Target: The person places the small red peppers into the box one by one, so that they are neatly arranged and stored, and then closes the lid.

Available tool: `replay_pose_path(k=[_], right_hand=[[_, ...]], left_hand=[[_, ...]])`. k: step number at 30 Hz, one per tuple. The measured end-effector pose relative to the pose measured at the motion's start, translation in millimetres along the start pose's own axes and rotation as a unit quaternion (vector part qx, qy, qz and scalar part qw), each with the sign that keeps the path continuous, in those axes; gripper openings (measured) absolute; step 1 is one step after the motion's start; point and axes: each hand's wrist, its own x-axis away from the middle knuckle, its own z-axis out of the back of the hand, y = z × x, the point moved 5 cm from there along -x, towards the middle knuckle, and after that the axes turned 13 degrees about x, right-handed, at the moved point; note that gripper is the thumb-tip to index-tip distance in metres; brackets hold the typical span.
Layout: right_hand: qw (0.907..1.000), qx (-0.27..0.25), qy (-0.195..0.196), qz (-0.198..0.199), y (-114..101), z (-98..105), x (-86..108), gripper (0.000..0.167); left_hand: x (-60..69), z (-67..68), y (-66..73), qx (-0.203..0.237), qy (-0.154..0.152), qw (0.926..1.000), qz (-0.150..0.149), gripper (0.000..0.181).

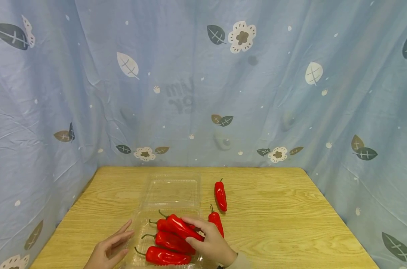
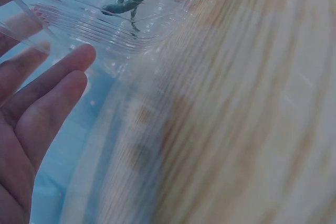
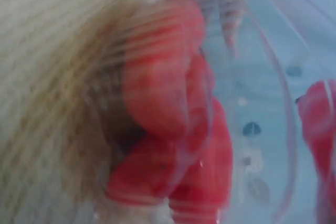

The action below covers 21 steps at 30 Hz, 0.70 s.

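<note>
A clear plastic container holds several red peppers with green stems, among them one at the near side and one behind it. My right hand pinches another red pepper between thumb and fingers, over the peppers at the back of the container. My left hand is beside the container's left edge, fingers extended and apart. The left wrist view shows the left hand by the ridged plastic wall; whether it touches is unclear. In the blurred right wrist view, peppers show through clear plastic.
The container's lid lies open toward the back of the wooden table. Right of the container are two more red peppers, one farther back and one close behind my right hand. A blue patterned curtain surrounds the table.
</note>
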Motion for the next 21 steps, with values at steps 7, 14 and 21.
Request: replay_pose_path(k=[7,14,21], right_hand=[[0.9981,-0.024,-0.047,-0.032,-0.2,-12.0,-1.5,0.042],[0.9972,-0.01,-0.065,-0.034,-1.5,-16.4,-3.1,0.043],[0.9945,0.004,-0.097,-0.039,1.5,-22.6,-4.2,0.043]], left_hand=[[-0.5,-0.8,0.5,0.003,0.003,1.0,0.008,0.039],[-0.4,-0.8,1.0,0.014,-0.003,0.9999,-0.001,0.039],[0.3,-0.2,-0.2,0.008,-0.003,1.0,-0.001,0.039]])
